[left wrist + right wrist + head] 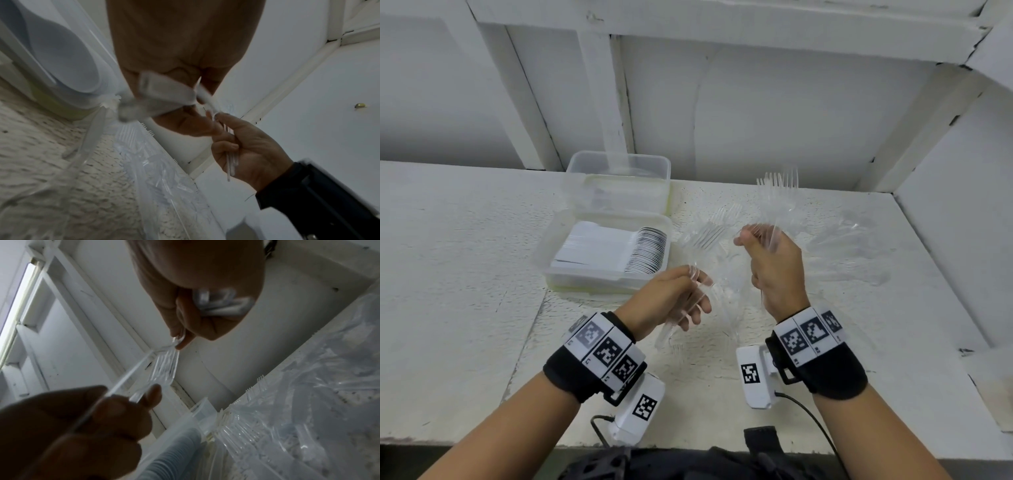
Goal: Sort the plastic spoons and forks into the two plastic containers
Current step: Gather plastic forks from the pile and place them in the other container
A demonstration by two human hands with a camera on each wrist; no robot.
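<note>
My left hand grips a small bunch of clear plastic forks by the handles, tines pointing up and away. My right hand, just to its right, grips a bigger bunch of clear forks, tines upward. In the right wrist view the right hand holds the handles in its palm, and its fingertips touch the tines of the left hand's forks. The near clear container holds a row of white spoons. Behind it stands a second clear container; its contents are hard to make out.
A loose pile of clear cutlery lies on the white table right of my hands, more under them. White walls close the back and right. The table's front edge lies near my forearms.
</note>
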